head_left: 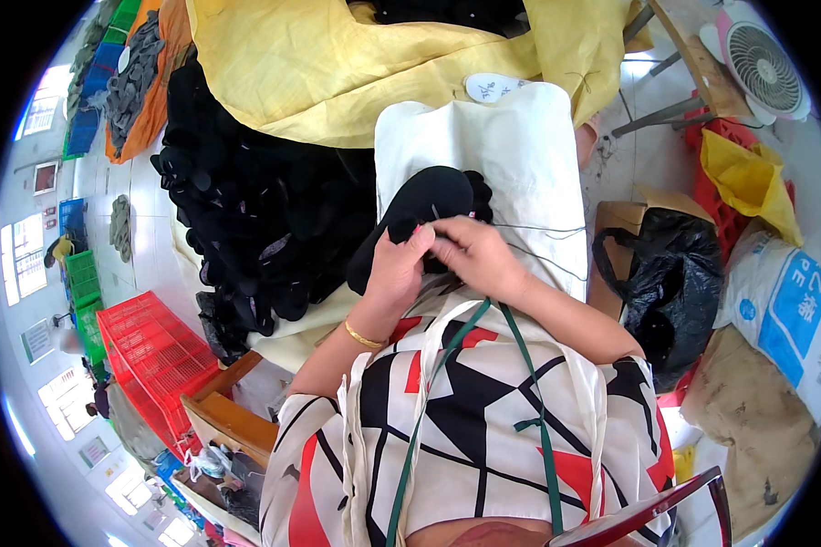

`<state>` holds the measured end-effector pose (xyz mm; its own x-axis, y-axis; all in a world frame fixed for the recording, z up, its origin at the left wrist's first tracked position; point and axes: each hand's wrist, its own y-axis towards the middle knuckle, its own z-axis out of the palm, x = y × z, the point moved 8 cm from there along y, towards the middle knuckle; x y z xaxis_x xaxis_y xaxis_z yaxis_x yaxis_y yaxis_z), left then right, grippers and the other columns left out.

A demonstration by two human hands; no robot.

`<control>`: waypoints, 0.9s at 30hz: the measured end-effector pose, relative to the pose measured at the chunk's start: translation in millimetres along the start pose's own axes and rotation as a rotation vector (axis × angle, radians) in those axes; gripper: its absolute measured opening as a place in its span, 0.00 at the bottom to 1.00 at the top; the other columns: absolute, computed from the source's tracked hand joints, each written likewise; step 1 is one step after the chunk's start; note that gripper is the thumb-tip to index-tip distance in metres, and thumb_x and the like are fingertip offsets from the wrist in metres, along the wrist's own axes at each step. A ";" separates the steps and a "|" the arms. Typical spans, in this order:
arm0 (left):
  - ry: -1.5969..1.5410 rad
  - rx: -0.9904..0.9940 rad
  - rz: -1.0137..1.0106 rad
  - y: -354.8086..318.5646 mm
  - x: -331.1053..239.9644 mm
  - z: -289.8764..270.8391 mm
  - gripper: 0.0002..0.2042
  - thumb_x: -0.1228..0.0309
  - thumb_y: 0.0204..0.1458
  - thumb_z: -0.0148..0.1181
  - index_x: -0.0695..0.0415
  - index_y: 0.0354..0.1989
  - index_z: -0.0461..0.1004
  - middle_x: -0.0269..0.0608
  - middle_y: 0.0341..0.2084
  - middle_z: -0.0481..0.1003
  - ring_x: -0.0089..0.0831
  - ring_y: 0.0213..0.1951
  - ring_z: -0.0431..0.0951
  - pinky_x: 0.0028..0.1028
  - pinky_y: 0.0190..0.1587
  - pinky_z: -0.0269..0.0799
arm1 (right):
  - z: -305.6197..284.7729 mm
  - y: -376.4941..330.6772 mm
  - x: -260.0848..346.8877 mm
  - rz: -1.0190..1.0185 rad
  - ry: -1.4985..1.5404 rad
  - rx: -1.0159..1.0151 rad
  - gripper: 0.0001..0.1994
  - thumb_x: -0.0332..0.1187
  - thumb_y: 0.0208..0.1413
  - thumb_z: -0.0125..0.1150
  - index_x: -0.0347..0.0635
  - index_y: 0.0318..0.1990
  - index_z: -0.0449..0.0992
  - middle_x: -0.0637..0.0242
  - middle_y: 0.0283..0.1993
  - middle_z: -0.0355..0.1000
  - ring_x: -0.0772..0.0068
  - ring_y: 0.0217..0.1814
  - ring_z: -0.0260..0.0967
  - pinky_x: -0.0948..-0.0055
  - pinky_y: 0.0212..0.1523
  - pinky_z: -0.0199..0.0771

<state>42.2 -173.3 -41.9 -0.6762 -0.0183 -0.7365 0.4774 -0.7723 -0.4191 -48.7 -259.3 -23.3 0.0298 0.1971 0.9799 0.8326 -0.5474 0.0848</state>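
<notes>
Partly behind right hand (476,255); black fabric (431,197)

White wall (23,199) curving along the left, bright rectangular windows (23,260) glowing in it, pale glossy tiled floor (158,235) reflecting light, wooden-topped metal-legged furniture (702,59) standing at upper right

Black cloth (433,193) partly hidden behind right grip (474,255); glasses (643,512) cut off below.

A fabric piece (433,193) was over a cloth (531,155), a fabric heap (255,210) to its left, a sack (310,82) beyond, a plastic bag (675,260) to the right.
</notes>
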 end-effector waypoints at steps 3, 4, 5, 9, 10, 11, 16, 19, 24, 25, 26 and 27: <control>-0.037 -0.223 -0.090 8.4 12.7 -25.1 0.09 0.73 0.56 0.66 0.60 0.43 0.76 0.36 0.37 0.78 0.26 0.39 0.78 0.27 0.45 0.74 | -1.1 -5.9 13.1 -0.037 -0.189 0.120 0.10 0.31 0.60 0.61 0.34 0.44 0.77 0.52 0.37 0.76 0.54 0.37 0.76 0.66 0.39 0.76; -0.067 -0.267 -0.067 6.3 11.2 -28.0 0.08 0.75 0.55 0.67 0.61 0.42 0.76 0.37 0.34 0.78 0.25 0.35 0.78 0.26 0.41 0.75 | -8.9 -6.9 8.3 0.032 -0.123 0.101 0.09 0.30 0.61 0.61 0.34 0.45 0.76 0.53 0.35 0.76 0.57 0.36 0.76 0.67 0.38 0.76; -0.050 -0.274 -0.061 6.8 12.2 -30.9 0.08 0.75 0.55 0.67 0.61 0.41 0.77 0.36 0.34 0.78 0.25 0.35 0.78 0.26 0.41 0.75 | -17.0 -7.1 2.8 0.100 -0.057 0.082 0.09 0.30 0.61 0.60 0.34 0.46 0.76 0.55 0.34 0.76 0.60 0.34 0.77 0.68 0.38 0.76; -0.006 -0.294 -0.064 12.6 13.9 -34.5 0.07 0.76 0.54 0.68 0.62 0.39 0.77 0.37 0.34 0.79 0.25 0.34 0.79 0.25 0.41 0.76 | -28.8 -10.8 -28.1 0.371 0.290 -0.085 0.07 0.29 0.66 0.56 0.38 0.46 0.75 0.65 0.29 0.75 0.75 0.34 0.77 0.74 0.36 0.77; 0.002 -0.295 -0.067 14.3 13.3 -32.3 0.08 0.76 0.53 0.68 0.62 0.39 0.78 0.38 0.34 0.80 0.25 0.35 0.79 0.25 0.41 0.76 | -26.0 -10.2 -32.7 0.380 0.345 -0.094 0.06 0.30 0.66 0.56 0.38 0.45 0.75 0.67 0.29 0.74 0.76 0.33 0.76 0.75 0.34 0.77; 0.010 -0.296 -0.069 15.5 12.2 -30.5 0.08 0.76 0.53 0.68 0.63 0.40 0.78 0.39 0.35 0.80 0.26 0.35 0.80 0.25 0.41 0.76 | -20.9 -10.3 -39.3 0.388 0.400 -0.102 0.06 0.31 0.66 0.56 0.39 0.44 0.74 0.68 0.28 0.74 0.78 0.32 0.76 0.76 0.33 0.76; 0.014 -0.307 -0.086 18.4 7.2 -28.8 0.09 0.79 0.52 0.67 0.64 0.42 0.78 0.41 0.36 0.81 0.28 0.37 0.81 0.26 0.43 0.77 | -10.3 -8.0 -40.9 0.644 0.409 0.061 0.07 0.33 0.66 0.57 0.39 0.41 0.74 0.73 0.25 0.71 0.84 0.25 0.70 0.80 0.26 0.71; 0.002 -0.321 -0.089 19.1 5.1 -25.9 0.10 0.80 0.52 0.67 0.64 0.42 0.78 0.40 0.36 0.81 0.28 0.37 0.81 0.26 0.44 0.77 | -2.8 -5.2 -42.7 0.630 0.395 0.072 0.06 0.32 0.66 0.56 0.39 0.41 0.74 0.74 0.23 0.70 0.86 0.22 0.66 0.81 0.22 0.67; 0.010 -0.328 -0.086 19.2 8.6 -31.7 0.10 0.79 0.51 0.67 0.64 0.42 0.78 0.39 0.36 0.81 0.27 0.37 0.81 0.26 0.44 0.76 | 1.6 -1.6 -41.2 0.613 0.397 0.088 0.04 0.29 0.65 0.55 0.39 0.42 0.74 0.76 0.23 0.68 0.87 0.20 0.63 0.81 0.21 0.63; 0.010 -0.327 -0.088 19.8 9.5 -32.5 0.10 0.79 0.51 0.67 0.64 0.42 0.78 0.39 0.36 0.81 0.27 0.37 0.81 0.26 0.43 0.76 | 1.6 -1.1 -42.4 0.610 0.397 0.085 0.05 0.30 0.65 0.56 0.39 0.41 0.74 0.75 0.22 0.68 0.87 0.20 0.64 0.80 0.21 0.64; 0.010 -0.325 -0.090 20.1 10.2 -33.2 0.10 0.79 0.51 0.68 0.64 0.42 0.79 0.39 0.36 0.81 0.27 0.37 0.81 0.26 0.43 0.76 | 1.9 -0.8 -44.0 0.606 0.397 0.081 0.05 0.31 0.64 0.56 0.38 0.40 0.74 0.75 0.22 0.68 0.86 0.20 0.65 0.79 0.22 0.66; 0.016 -0.335 -0.089 19.9 10.6 -34.6 0.10 0.79 0.51 0.68 0.64 0.42 0.79 0.39 0.36 0.81 0.27 0.37 0.81 0.26 0.43 0.76 | 2.0 -0.6 -44.9 0.603 0.397 0.077 0.06 0.32 0.64 0.57 0.38 0.38 0.74 0.74 0.21 0.68 0.85 0.21 0.66 0.78 0.22 0.67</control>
<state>64.0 -166.8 -76.4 -0.7159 0.0513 -0.6964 0.5765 -0.5194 -0.6308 -49.4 -266.2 -67.7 0.3049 -0.4389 0.8452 0.7717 -0.4062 -0.4893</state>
